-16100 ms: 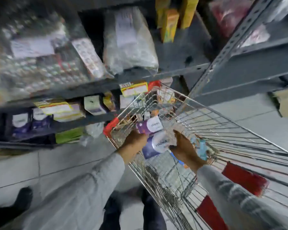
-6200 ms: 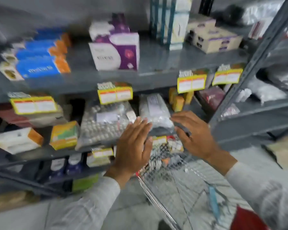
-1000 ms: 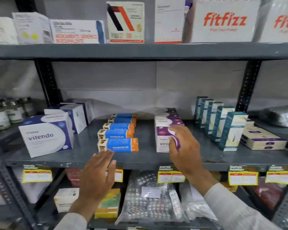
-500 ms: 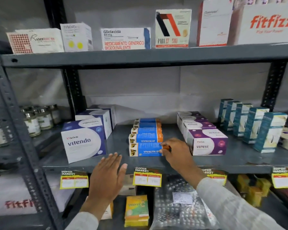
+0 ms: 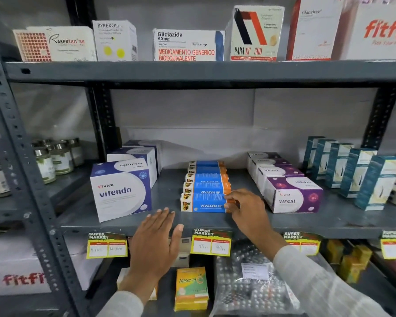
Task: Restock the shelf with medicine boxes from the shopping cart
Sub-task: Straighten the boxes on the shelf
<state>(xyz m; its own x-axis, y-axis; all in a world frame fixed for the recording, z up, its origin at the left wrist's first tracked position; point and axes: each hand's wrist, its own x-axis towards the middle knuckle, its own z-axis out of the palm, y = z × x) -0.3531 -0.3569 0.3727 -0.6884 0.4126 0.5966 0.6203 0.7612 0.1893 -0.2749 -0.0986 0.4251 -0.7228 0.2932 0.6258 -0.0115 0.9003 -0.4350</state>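
Blue Vivalyn box [image 5: 202, 202] is pinched at its orange end by the right hand [image 5: 245, 208], being squared on the shelf [image 5: 124, 221]; left hand [image 5: 157, 241] is held open, empty. Next, release is judged due.

A dark grey metal shelving unit [image 5: 206, 73] fills the view, its perforated uprights [image 5: 21, 161] running at the left edge and at 2 places along the back. Behind it stands a plain pale grey wall [image 5: 215, 115], lit softly and evenly, with a faint seam crossing it above the middle shelf [image 5: 329, 223]. Yellow price tags [image 5: 212, 242] headed "SUPER MARKET" hang from that shelf's front lip, and the space beneath it lies in deeper shadow than the levels above.
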